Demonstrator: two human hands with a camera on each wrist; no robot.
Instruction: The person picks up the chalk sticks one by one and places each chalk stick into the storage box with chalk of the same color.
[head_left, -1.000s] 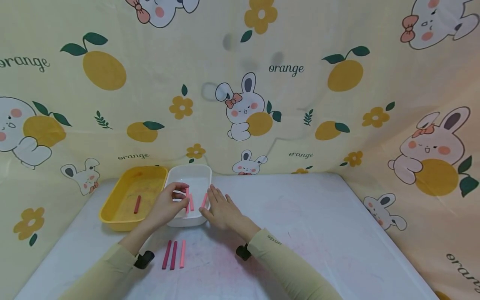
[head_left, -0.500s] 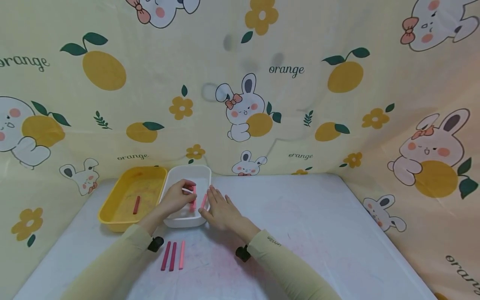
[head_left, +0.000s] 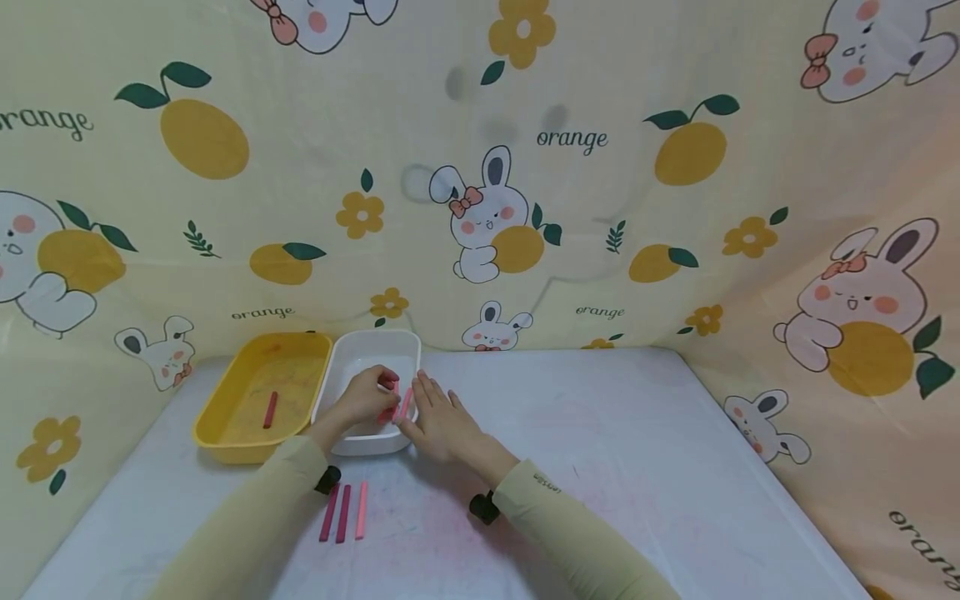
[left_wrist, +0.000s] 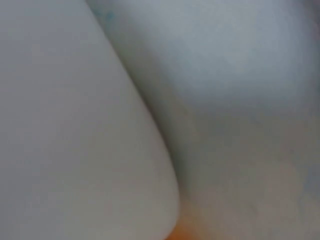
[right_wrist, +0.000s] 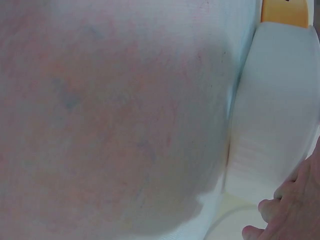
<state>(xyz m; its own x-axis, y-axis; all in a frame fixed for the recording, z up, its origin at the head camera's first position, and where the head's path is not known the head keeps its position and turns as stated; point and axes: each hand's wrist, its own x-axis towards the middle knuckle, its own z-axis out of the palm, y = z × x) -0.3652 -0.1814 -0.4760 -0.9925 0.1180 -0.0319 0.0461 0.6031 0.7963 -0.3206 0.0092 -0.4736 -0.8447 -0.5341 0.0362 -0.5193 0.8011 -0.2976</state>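
In one white tray point(head_left: 369, 447), the left hand point(head_left: 362, 397) pinches one of two visible pink sticks point(head_left: 406, 405), the straight-fingered right hand point(head_left: 447, 423) touches the rim, one yellow tray point(head_left: 236, 454) holds one red stick point(head_left: 270, 410), and three sticks point(head_left: 342, 514) lie nearby.

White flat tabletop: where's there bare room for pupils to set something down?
Bare: the tabletop right of the right hand and beige sleeve, back to the printed backdrop; also the yellow rectangular tray beyond its thin red stick. Crowded: the white rectangular tray, holding thin pink sticks and the left hand, and the tabletop before it, where three thin sticks lie.
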